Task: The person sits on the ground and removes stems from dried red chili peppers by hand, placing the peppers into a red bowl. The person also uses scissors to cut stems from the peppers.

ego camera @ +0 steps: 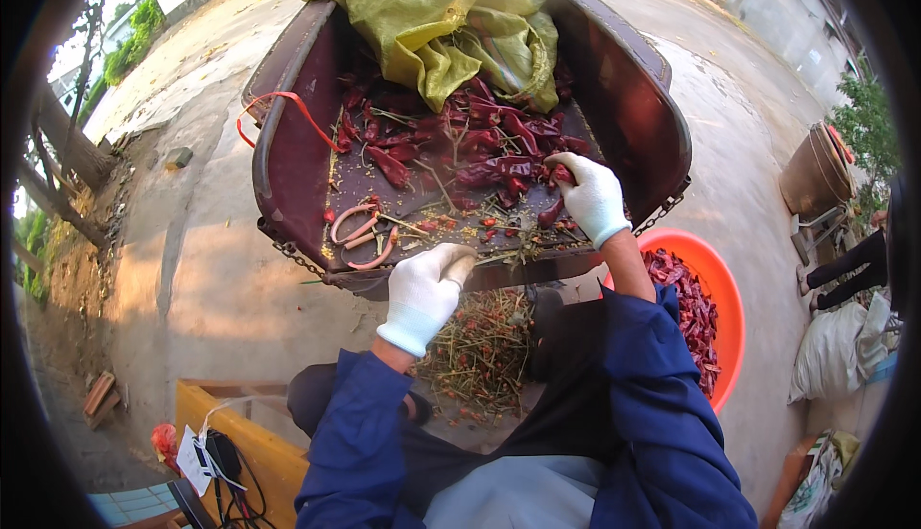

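Dried red chili peppers [496, 133] lie loosely heaped in a dark red metal cart bed [298, 133]. My right hand [593, 198], in a white knit glove, pinches a dried chili [563, 173] at the right side of the heap. Gloved as well, my left hand [428, 288] is curled by the bed's near edge; whether anything is inside its fingers is hidden. Scissors with pink-wrapped handles [363, 235] rest on the bed just beyond it. Yellow seeds and stem bits are scattered around them.
A yellow-green woven sack [432, 18] covers the heap's far part. An orange-red basin [730, 313] of chili pieces stands at my right. Stems and scraps [482, 349] are piled between my feet. A wooden frame [252, 443] is at lower left; a person's legs [849, 270] show far right.
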Action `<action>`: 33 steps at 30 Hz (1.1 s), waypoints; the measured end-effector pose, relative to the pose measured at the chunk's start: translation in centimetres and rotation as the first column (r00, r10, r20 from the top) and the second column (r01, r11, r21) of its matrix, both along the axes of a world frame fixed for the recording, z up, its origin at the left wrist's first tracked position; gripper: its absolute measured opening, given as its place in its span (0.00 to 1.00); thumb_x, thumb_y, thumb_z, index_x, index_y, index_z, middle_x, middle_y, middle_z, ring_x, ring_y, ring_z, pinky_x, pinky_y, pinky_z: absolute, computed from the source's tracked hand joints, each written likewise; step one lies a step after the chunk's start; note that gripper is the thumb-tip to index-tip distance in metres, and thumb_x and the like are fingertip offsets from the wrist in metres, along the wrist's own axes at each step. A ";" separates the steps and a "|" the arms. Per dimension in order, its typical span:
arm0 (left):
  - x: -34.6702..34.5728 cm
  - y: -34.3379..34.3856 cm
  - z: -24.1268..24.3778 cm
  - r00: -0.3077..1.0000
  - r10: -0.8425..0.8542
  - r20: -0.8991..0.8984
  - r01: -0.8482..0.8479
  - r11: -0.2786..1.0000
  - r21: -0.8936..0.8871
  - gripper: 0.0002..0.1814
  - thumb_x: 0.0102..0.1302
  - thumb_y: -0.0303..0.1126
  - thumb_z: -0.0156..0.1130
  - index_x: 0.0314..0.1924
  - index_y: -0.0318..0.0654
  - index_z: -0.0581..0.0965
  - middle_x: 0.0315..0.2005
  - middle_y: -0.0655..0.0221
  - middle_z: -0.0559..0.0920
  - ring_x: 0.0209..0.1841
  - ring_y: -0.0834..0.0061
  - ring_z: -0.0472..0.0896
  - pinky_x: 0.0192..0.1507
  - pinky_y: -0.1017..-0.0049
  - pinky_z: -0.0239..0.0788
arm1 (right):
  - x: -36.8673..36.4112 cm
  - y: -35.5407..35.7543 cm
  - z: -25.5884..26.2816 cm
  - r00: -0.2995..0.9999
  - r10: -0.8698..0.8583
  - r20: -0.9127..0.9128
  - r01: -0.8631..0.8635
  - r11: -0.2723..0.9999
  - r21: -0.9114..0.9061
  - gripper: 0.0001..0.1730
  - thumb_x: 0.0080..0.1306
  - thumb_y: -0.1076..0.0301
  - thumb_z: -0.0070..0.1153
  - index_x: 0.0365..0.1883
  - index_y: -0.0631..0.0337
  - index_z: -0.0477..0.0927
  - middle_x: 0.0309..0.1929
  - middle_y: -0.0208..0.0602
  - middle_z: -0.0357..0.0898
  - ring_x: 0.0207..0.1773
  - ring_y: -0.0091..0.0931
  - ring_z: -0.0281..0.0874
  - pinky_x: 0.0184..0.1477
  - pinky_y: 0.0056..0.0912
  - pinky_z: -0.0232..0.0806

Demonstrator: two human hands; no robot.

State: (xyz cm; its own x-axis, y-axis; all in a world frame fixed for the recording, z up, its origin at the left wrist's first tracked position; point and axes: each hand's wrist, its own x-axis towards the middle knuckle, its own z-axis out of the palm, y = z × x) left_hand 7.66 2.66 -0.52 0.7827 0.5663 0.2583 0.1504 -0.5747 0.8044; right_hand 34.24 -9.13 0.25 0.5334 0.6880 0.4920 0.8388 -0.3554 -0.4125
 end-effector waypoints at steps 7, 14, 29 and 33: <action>0.3 -0.5 -0.5 0.999 -0.034 0.003 0.034 0.999 0.008 0.09 0.70 0.28 0.64 0.47 0.34 0.86 0.33 0.62 0.89 0.35 0.78 0.88 0.39 0.75 0.78 | -1.6 -4.5 -1.1 0.993 0.035 0.117 0.008 0.937 -0.350 0.17 0.65 0.62 0.62 0.54 0.40 0.84 0.37 0.40 0.85 0.40 0.43 0.85 0.42 0.46 0.75; 1.0 -1.0 -0.6 0.999 -0.041 -0.014 0.041 0.998 0.040 0.09 0.70 0.29 0.65 0.46 0.35 0.86 0.33 0.61 0.89 0.34 0.75 0.88 0.39 0.75 0.78 | -1.7 -1.6 -2.2 0.990 0.043 0.131 0.016 0.909 -0.416 0.17 0.58 0.61 0.69 0.47 0.44 0.84 0.40 0.38 0.81 0.44 0.41 0.84 0.44 0.47 0.75; 1.0 -1.2 1.2 0.955 -0.034 0.294 0.097 0.975 -0.202 0.16 0.67 0.24 0.69 0.55 0.32 0.83 0.40 0.69 0.83 0.41 0.81 0.82 0.44 0.79 0.74 | -10.1 -1.0 0.8 0.659 0.483 -0.577 -0.471 0.863 0.184 0.19 0.66 0.70 0.65 0.55 0.64 0.78 0.46 0.47 0.84 0.49 0.34 0.85 0.53 0.36 0.73; 0.7 -1.2 1.9 0.971 -0.030 0.237 0.043 0.998 -0.048 0.12 0.67 0.22 0.67 0.49 0.32 0.86 0.39 0.69 0.83 0.41 0.79 0.82 0.44 0.78 0.74 | -10.9 -1.2 1.1 0.518 0.415 -0.748 -0.489 0.861 0.139 0.21 0.68 0.66 0.64 0.58 0.63 0.78 0.46 0.47 0.85 0.50 0.34 0.84 0.55 0.35 0.73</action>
